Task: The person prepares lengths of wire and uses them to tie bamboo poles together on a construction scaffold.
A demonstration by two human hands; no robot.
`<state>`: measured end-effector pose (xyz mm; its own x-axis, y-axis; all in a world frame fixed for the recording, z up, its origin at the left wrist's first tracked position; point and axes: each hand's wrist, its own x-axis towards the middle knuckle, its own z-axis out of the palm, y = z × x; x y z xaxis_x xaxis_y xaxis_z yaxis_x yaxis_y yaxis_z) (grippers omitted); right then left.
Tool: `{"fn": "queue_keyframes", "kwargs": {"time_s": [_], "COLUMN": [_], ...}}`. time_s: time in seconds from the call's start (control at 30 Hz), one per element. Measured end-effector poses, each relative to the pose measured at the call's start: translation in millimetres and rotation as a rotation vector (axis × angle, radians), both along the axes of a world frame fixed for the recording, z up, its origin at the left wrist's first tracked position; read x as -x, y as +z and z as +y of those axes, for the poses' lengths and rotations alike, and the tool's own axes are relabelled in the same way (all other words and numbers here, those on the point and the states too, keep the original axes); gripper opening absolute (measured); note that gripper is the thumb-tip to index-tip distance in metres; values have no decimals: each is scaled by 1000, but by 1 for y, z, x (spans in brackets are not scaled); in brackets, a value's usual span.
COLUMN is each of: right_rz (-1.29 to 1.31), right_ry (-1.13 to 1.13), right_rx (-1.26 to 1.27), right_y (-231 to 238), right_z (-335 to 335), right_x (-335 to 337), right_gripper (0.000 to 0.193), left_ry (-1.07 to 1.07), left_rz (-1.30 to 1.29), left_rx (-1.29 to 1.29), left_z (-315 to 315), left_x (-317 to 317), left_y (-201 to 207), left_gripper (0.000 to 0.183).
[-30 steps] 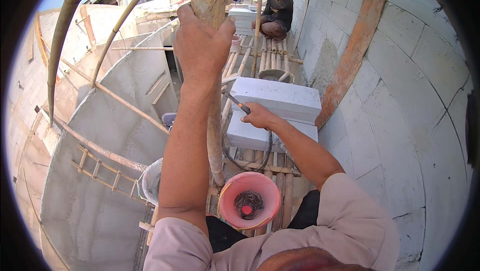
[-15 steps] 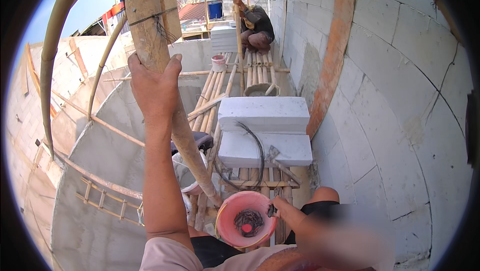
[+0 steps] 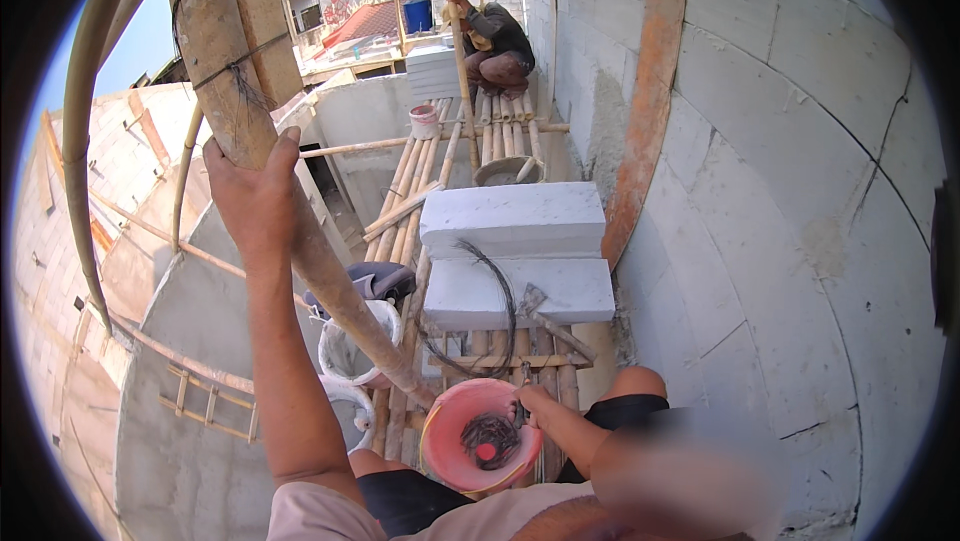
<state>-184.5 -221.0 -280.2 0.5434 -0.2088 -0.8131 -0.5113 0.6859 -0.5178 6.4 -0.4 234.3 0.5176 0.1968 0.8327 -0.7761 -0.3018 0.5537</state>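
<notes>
The right hand [image 3: 533,403] has dropped from the white blocks [image 3: 515,256] to the pink plastic bowl [image 3: 478,433], pinching dark wire [image 3: 490,436]; the left hand [image 3: 252,196] still grips the bamboo pole [image 3: 235,71].

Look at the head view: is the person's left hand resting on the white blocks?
No: the left hand grips an upright bamboo pole, well apart from the white blocks.

R forearm [image 3: 690,471] blurred

A pale block wall [image 3: 800,201] fills the right of the frame. A bamboo scaffold floor [image 3: 480,156] runs up the centre. Unfinished grey walls [image 3: 190,341] drop away lower left under bright daylight.
</notes>
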Motion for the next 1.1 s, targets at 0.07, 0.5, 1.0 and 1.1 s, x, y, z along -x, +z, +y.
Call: {"fn": "queue_keyframes", "kwargs": {"time_s": [0.07,0.5,1.0,1.1], "right_rz": [-38,-281,-269,-204], "right_ry": [-46,-226,-203,-234], "right_rx": [-51,0,88,12], "right_y": [-1,67,54,65], "right_z": [-2,-2,-2,-6], "right_x": [1,1,7,8], "right_gripper": [17,10,9,15], "left_ry": [10,63,14,-2], "left_rz": [-38,-103,-8,-36], "left_rx": [-5,-67,-15,-6], "left_z": [-4,0,5,-2], "left_x": [0,-7,-7,6], "left_y": [-1,-1,-2,2], "left_gripper": [52,48,61,58]}}
